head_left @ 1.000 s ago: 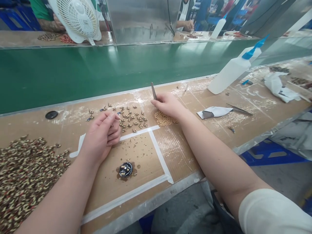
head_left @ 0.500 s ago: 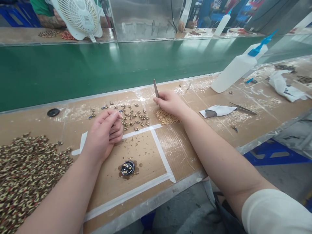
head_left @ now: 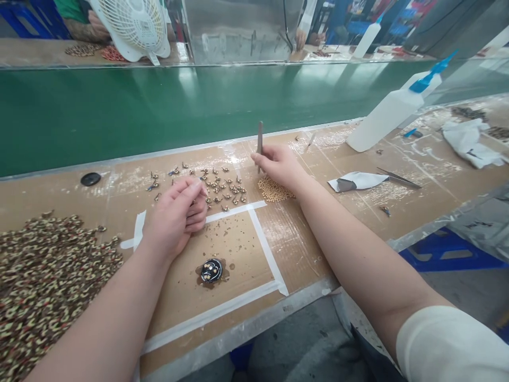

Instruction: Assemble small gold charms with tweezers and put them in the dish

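Observation:
Tweezers [head_left: 260, 139] stand almost upright in my right hand [head_left: 280, 165], their lower end at a pile of small tan discs [head_left: 274, 191]. My left hand [head_left: 178, 209] is closed, thumb against the curled fingers; whatever it pinches is hidden. Just beyond it lie several small metal pieces [head_left: 217, 187], spread over the cardboard. Nearer to me, a small round black dish [head_left: 211, 270] holds a few tan discs and shiny liquid, inside an area marked by white tape [head_left: 264, 239]. A large heap of small cream, brown and red pieces [head_left: 51, 276] lies on the left.
A white bottle with a blue nozzle [head_left: 385, 116] leans at the right. Near it lie a wrapped white piece [head_left: 358, 181] and pointed tweezers [head_left: 400, 178]. A black disc [head_left: 90, 179] sits at left. Beyond the table runs a green belt [head_left: 159, 114]; a fan [head_left: 133, 26] stands across it.
The tweezers in my right hand have swung more upright, still over the tan discs. My left hand stays closed in nearly the same place. The whole view has shifted slightly.

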### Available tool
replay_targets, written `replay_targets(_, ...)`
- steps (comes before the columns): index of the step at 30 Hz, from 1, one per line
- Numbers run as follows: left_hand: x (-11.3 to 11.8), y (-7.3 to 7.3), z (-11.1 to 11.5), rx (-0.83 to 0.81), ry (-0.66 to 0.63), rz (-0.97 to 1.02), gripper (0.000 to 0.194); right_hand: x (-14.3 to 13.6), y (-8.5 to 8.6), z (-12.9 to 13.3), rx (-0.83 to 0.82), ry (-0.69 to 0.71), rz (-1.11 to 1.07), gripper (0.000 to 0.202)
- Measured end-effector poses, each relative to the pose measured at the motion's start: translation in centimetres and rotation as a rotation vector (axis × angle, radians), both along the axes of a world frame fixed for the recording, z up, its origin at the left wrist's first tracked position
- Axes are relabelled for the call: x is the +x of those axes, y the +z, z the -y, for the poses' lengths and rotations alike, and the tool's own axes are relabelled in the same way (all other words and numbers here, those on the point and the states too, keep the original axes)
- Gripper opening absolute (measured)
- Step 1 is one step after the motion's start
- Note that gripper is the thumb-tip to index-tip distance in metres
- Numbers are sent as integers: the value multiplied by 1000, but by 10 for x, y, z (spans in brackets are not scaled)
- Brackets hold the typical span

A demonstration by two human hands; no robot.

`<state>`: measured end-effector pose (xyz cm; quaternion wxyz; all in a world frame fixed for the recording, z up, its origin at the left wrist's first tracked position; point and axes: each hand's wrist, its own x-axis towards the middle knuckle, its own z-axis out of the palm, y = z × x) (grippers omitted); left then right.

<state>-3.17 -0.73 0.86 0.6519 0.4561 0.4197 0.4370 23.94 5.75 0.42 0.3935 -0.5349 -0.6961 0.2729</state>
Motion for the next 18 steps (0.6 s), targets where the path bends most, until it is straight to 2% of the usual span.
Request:
replay_targets(5,4,-1,5,-64,-102,-103,39,-35,11,29,104,302,-443,34)
replay_targets(8,5,-2,8,-55,-126,-91,38,-52,11,42,133,395,-513,28)
replay_targets(14,6,-5,10,-47,-146,-3,41,-56,13,45,250,496,-405,18)
replay_targets(18,5,0,13,-52,-189,89,39,-61,15,50,53,374,-577,31)
